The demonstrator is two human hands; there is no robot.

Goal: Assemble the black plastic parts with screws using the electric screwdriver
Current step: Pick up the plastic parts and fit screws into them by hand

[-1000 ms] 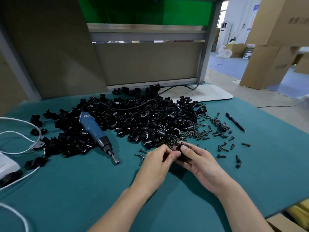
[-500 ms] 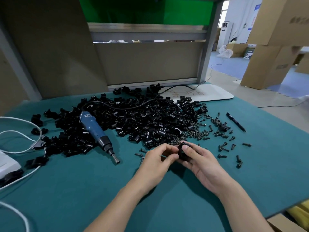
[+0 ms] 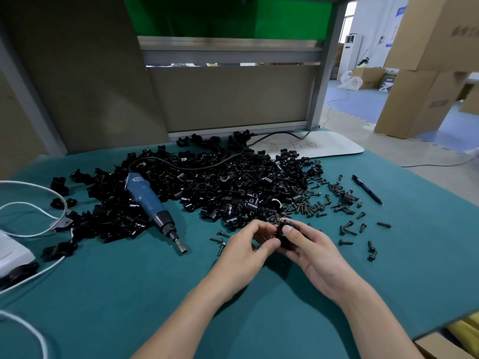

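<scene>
Two hands meet near the middle of the table point(image 3: 388, 281). The right hand point(image 3: 317, 252) grips one black part point(image 3: 285, 238), thumb on top and fingers curled beneath. The left hand point(image 3: 245, 246) pinches at the part's left side, thumb and forefinger bent close; whether a screw sits between them I cannot tell.

At 9 o'clock of the hands, three screws point(image 3: 216, 239) lie loose just beside the left knuckles. From 1 to 3 o'clock more screws point(image 3: 346, 242) are scattered, roughly two dozen, some singly and some bunched. At 12 o'clock starts the pile point(image 3: 233, 187) of black parts, far too many to count, its near edge just beyond the fingertips.

One screwdriver point(image 3: 149, 200) lies at 10 o'clock, body on the pile and bit end pointing toward the person — its black cord point(image 3: 207, 165) runs back over the pile. One pen point(image 3: 366, 189) rests at 2 o'clock, beyond the screws. One white board point(image 3: 324, 147) lies at 12 o'clock, at the far edge. At 9 o'clock, by the left edge, sit a white device point(image 3: 13, 252) and white cables point(image 3: 28, 206).

Bare green cloth runs from the hands to the near edge at 6 o'clock and on to the right edge at 3. Cardboard boxes point(image 3: 427, 73) stand on the floor off to 2 o'clock.
</scene>
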